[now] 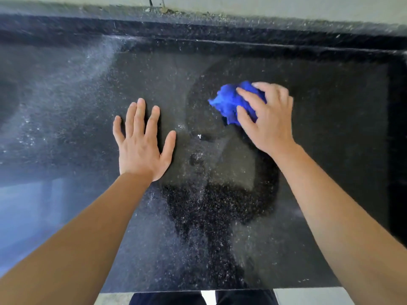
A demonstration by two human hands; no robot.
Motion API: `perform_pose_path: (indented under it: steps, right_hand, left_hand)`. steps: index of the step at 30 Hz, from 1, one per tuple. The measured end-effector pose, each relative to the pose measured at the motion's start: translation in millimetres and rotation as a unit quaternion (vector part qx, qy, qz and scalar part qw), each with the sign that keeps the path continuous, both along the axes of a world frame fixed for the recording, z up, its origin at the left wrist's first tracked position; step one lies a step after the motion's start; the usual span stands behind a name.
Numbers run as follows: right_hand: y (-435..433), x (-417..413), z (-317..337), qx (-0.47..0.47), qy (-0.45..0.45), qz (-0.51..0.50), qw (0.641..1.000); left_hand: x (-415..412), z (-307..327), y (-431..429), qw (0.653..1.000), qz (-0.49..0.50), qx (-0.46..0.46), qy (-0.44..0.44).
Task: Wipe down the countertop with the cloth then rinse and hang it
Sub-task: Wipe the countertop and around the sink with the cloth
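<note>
The left grip (141,142), a bare hand, lies flat on the black speckled polished stone bench (66,106), a little left of centre, its fingers straight and spread and holding nothing. To its right, past a few bright water drops (199,136), the bunched bright blue cloth (229,104) sits on the bench right of centre. The right grip (267,119) is curled over it, fingers and thumb clamping the wad from above and from the right.

This looks like the wiping step, with rinsing and hanging not yet done. Several things could go wrong from here. The cloth is crumpled small, so each pass covers a narrow band and may leave strips unwiped, most likely on the hazy left side. The wet stone could let the flat left palm slide if weight is leaned on it. The loose flap sticking out to the left could pull free of the fingers on a hard stroke. A wet cloth may also only smear grit about.

The surface is glossy. Its left part carries pale glare and a dusty-looking film, the middle shows a dark damp arc (266,188), and the right is darker. A low raised stone lip (198,29) runs along the back under a pale wall (286,7), and pale floor (308,297) shows below the front edge
</note>
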State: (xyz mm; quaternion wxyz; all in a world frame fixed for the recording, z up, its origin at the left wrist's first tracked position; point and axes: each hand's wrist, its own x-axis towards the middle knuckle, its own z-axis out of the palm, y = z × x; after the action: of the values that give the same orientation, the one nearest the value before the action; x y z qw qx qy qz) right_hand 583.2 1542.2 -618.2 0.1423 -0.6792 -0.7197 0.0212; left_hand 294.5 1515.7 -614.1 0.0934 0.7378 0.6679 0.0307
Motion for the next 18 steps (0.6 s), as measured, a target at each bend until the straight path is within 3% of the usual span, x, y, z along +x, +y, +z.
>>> perform_pose_path:
  steps: [3,5,7,11,13,15,18]
  right_hand:
    - [56.3,11.2,5.1,-0.019,-0.002,-0.197,0.980]
    - [91.2,-11.6,9.6,-0.042,0.008,-0.250,0.967]
    - [104.6,-47.3,9.7,-0.038,0.008,-0.225,0.974]
    - [94.7,-137.0,6.7,-0.045,0.010,-0.015,0.999]
    - [93.5,-153.8,7.3,-0.062,0.002,0.039,0.997]
    - [95.0,-136.1,8.0,-0.057,-0.001,0.039,0.998]
    - [96.5,-69.0,5.4,-0.046,-0.007,-0.086,0.995]
  left_hand:
    - [-0.5,2.3,1.5,1.000,-0.003,-0.015,0.011]
    - [-1.1,2.7,1.2,1.000,-0.005,-0.016,0.016]
    - [-1.0,2.5,0.9,1.000,-0.006,-0.016,0.018]
    - [-0.2,1.5,0.6,1.000,0.002,-0.010,0.006]
    - [0.4,0.7,0.3,1.000,0.002,-0.007,0.002]
    - [0.9,0.7,0.7,1.000,0.002,-0.005,-0.001]
    - [0.7,1.4,1.3,1.000,0.003,-0.010,0.007]
